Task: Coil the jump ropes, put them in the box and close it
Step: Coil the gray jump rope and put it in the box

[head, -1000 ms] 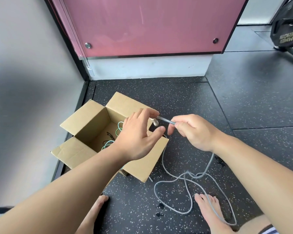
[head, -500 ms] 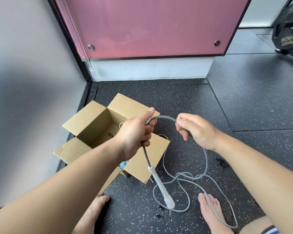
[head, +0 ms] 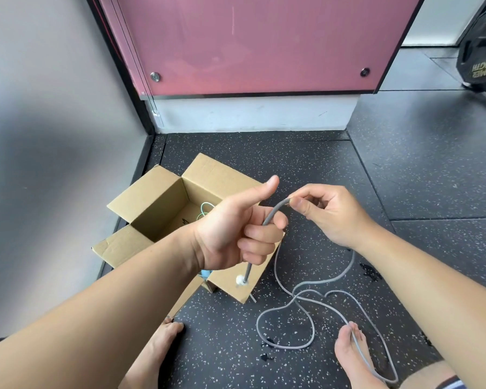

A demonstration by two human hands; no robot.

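An open cardboard box (head: 141,197) was seen on the floor (head: 404,178) at the left, with a green rope (head: 205,209) lying inside. The grey jump rope (head: 272,213) was gripped in the curled left hand (head: 236,231), thumb raised, and pinched by the right hand (head: 331,214). Its slack was looped on the floor at the near right, draped over a bare foot (head: 351,352).

One wide-angle camera on the person's head looked forward and down, close above the left hand (head: 230,234) and right hand (head: 331,214), toward the speckled black rubber floor (head: 404,178).
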